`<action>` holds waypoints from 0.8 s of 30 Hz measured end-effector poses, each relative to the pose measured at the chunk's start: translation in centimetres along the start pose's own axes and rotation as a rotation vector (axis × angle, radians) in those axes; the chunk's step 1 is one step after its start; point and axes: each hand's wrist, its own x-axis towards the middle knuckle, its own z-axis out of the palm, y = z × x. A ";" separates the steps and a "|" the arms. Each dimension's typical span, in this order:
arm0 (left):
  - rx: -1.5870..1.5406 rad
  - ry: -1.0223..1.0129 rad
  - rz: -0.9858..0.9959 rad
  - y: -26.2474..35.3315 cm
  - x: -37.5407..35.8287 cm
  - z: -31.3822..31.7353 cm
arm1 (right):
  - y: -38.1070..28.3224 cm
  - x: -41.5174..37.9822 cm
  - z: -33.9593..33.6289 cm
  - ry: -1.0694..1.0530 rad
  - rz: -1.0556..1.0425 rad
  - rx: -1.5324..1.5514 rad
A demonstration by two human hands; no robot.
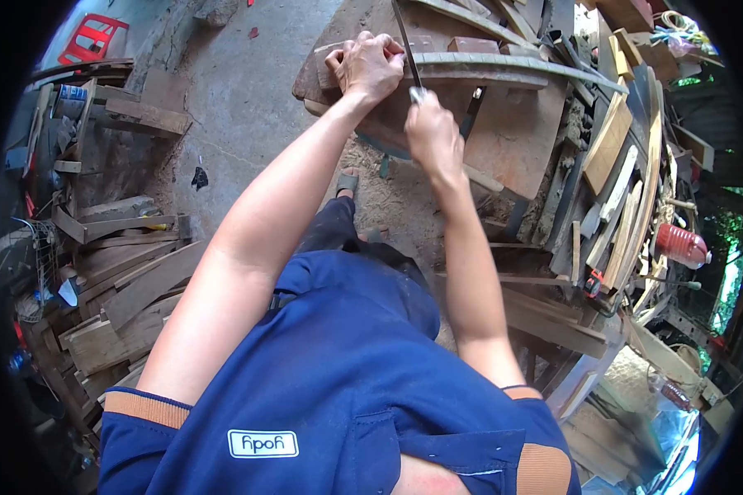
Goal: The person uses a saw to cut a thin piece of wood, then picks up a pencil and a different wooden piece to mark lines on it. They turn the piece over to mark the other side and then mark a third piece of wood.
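Observation:
My right hand (435,136) is wrapped round the grip of a hand saw (407,43). Its long, narrow, dark blade points away from me and crosses a pale wooden strip (479,60). Left of the blade, my left hand (371,68) is closed over the end of the strip, its fingers curled down onto it. Under the strip lies a thicker piece of wood (504,80), on a brown wooden work surface (512,136). The saw's teeth and the exact place where blade meets wood are too small to make out.
Stacked boards (611,148) crowd the right side, near a red plastic bottle (683,246). More planks (115,330) lie in a heap at the left. A red plastic chair (95,37) stands at the far left on the concrete floor (248,91). Sawdust (396,194) covers the ground by my foot.

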 end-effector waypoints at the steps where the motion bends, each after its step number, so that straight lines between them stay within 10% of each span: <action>1: 0.013 -0.004 0.010 0.0 0.2 -0.1 | -0.3 1.2 0.1 0.001 -0.023 0.004; 24: -0.037 -0.108 -0.021 -0.5 1.6 0.0 | -1.1 3.6 0.2 0.001 -0.048 -0.026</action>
